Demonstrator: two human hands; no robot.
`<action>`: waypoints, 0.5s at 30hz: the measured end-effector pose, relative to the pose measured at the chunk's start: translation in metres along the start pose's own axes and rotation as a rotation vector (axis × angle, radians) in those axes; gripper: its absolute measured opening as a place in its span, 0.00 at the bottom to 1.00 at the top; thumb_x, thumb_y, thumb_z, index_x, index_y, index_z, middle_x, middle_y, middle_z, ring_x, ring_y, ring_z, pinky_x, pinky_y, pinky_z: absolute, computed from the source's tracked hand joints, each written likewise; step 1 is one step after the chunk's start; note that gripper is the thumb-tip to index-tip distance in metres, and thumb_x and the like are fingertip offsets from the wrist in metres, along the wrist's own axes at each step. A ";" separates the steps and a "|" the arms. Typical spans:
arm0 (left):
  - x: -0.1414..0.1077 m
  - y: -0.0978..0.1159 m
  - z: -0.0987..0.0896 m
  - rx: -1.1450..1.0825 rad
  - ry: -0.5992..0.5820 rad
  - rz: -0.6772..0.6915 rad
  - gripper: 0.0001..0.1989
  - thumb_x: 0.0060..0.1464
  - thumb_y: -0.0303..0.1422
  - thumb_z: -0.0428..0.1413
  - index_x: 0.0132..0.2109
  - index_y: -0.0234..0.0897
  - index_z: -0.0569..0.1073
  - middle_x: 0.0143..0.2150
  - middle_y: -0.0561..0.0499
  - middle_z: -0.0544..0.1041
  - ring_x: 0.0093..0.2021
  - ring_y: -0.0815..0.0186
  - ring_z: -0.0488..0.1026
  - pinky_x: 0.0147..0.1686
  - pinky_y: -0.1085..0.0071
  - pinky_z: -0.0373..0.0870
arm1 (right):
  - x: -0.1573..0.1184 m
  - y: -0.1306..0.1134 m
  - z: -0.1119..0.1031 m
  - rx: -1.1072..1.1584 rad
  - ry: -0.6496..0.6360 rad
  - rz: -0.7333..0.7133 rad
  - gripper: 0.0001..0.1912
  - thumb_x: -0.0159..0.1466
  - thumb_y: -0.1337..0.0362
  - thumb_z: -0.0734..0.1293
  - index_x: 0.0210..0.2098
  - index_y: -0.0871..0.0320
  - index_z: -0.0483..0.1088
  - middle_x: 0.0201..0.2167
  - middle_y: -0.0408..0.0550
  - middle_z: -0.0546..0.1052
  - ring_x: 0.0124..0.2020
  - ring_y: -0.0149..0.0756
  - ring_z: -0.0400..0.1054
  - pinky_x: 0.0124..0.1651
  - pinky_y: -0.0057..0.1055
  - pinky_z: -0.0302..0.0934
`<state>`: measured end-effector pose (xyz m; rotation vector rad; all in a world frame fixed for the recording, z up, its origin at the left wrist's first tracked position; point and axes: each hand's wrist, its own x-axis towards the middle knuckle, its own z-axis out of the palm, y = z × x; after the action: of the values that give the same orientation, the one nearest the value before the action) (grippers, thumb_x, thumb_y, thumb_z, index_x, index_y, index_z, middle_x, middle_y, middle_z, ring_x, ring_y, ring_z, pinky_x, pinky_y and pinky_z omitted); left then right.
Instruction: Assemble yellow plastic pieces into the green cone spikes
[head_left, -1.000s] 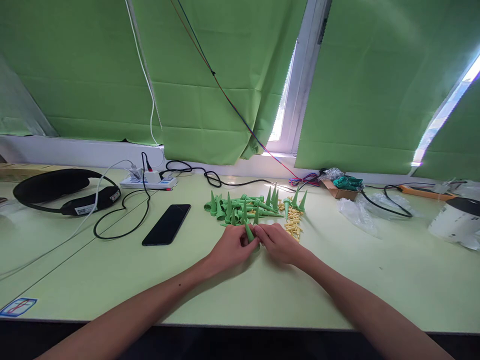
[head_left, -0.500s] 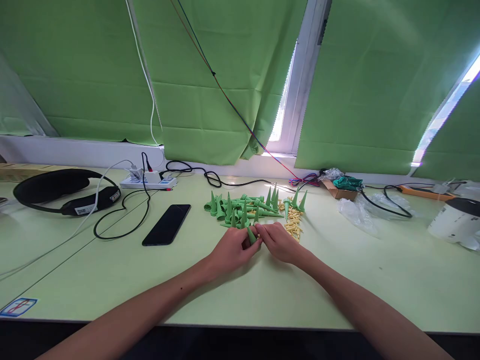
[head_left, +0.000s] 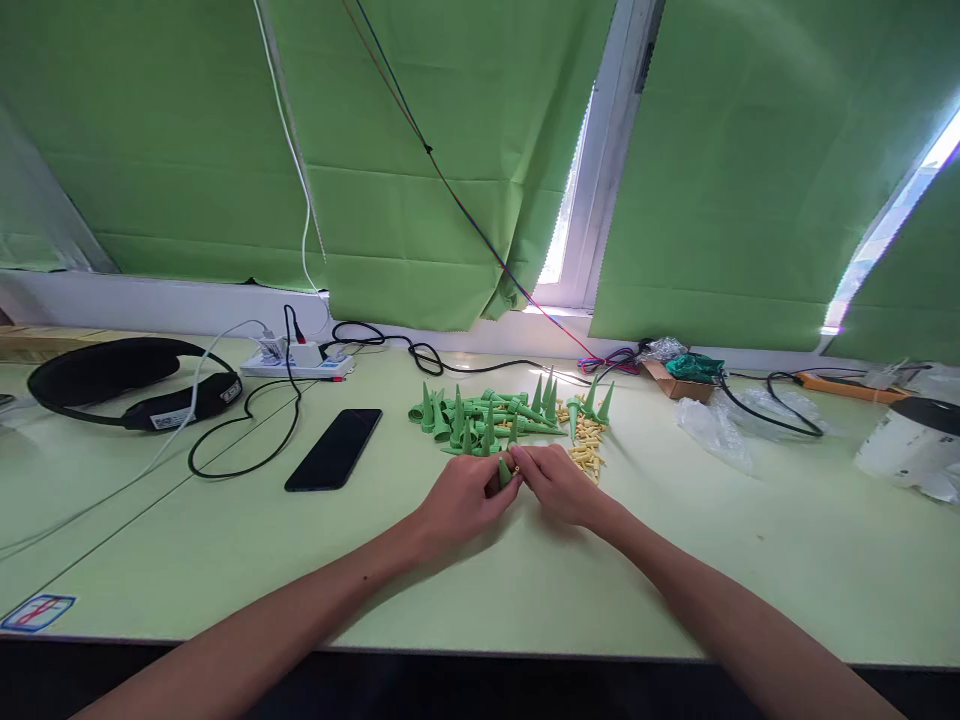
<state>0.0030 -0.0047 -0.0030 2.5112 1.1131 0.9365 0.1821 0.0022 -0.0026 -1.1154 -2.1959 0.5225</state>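
Observation:
My left hand (head_left: 466, 500) is closed around a green plastic cone (head_left: 505, 472), whose tip pokes out between thumb and fingers. My right hand (head_left: 556, 484) meets it from the right, fingertips pinched on a small beige plug (head_left: 516, 470) at the cone's side. Fingers hide most of the plug and the cone's lower end. Just beyond both hands lies a pile of green cones (head_left: 517, 403), several of them standing tip up. Small beige plugs (head_left: 587, 455) are heaped right of that pile, behind my right hand.
A black phone (head_left: 334, 450) lies left of my hands. Farther left are a black neckband device (head_left: 112, 380), a power strip (head_left: 296, 366) and loose cables. On the right sit a small cardboard box (head_left: 679, 382), clear plastic bags (head_left: 715, 433) and a white roll (head_left: 911, 440).
The green cone has tilted a little more upright in my left hand. Both hands stay almost in the same place, and the piles look unchanged.

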 end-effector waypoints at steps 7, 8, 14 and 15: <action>0.000 -0.002 0.001 0.010 0.049 0.014 0.12 0.61 0.32 0.52 0.30 0.34 0.73 0.20 0.56 0.69 0.20 0.73 0.62 0.25 0.74 0.57 | 0.000 0.000 0.000 0.067 0.006 -0.031 0.22 0.74 0.57 0.48 0.25 0.56 0.50 0.20 0.37 0.56 0.23 0.29 0.47 0.32 0.31 0.43; -0.001 -0.002 0.001 0.029 0.044 0.030 0.11 0.61 0.32 0.51 0.32 0.34 0.74 0.19 0.57 0.69 0.20 0.73 0.62 0.25 0.74 0.57 | 0.000 0.001 0.000 0.058 0.005 -0.033 0.22 0.74 0.57 0.48 0.25 0.56 0.50 0.20 0.37 0.56 0.23 0.29 0.47 0.32 0.31 0.43; -0.002 -0.007 0.002 0.167 0.078 0.176 0.09 0.62 0.30 0.51 0.40 0.36 0.76 0.22 0.55 0.74 0.21 0.71 0.66 0.26 0.73 0.58 | 0.000 0.004 0.002 0.014 -0.002 -0.044 0.22 0.74 0.57 0.48 0.24 0.56 0.50 0.20 0.38 0.56 0.23 0.30 0.47 0.34 0.31 0.44; -0.002 -0.008 0.002 0.194 0.087 0.206 0.09 0.62 0.30 0.51 0.39 0.36 0.76 0.23 0.54 0.76 0.21 0.71 0.67 0.25 0.73 0.57 | 0.000 0.004 0.003 0.008 0.004 -0.038 0.23 0.74 0.56 0.48 0.24 0.56 0.50 0.20 0.38 0.57 0.24 0.30 0.47 0.34 0.31 0.44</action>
<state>-0.0009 -0.0006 -0.0093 2.8105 1.0300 1.0446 0.1827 0.0044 -0.0073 -1.0679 -2.2055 0.5119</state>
